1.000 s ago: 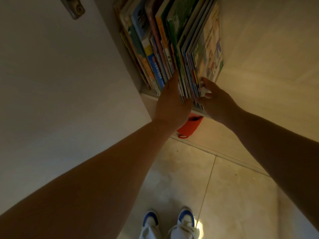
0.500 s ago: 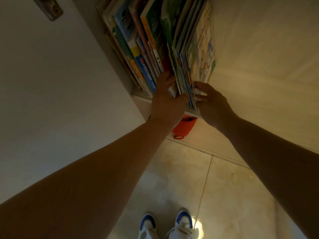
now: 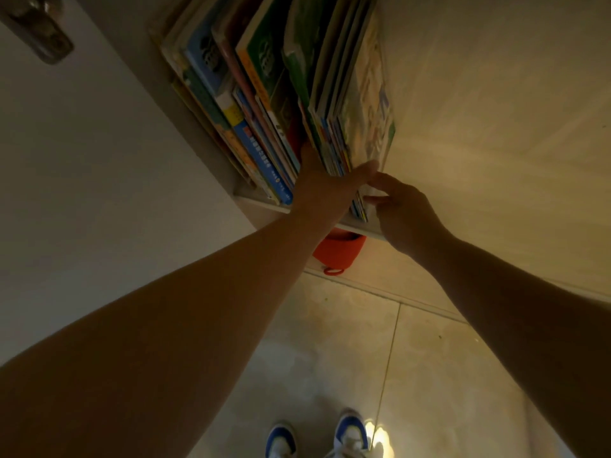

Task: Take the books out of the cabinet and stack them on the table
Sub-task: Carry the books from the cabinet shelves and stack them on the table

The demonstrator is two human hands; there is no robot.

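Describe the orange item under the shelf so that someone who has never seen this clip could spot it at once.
Start at the row of upright picture books on the pale cabinet shelf. Directly beneath the shelf's front edge, below the left hand, sits a rounded orange-red container with a small loop at its lower end. It is the only orange thing among pale surfaces.

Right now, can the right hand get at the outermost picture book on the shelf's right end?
Probably yes: the right hand is already at the picture book and its bottom corner, with nothing between; the left hand wedges in further left.
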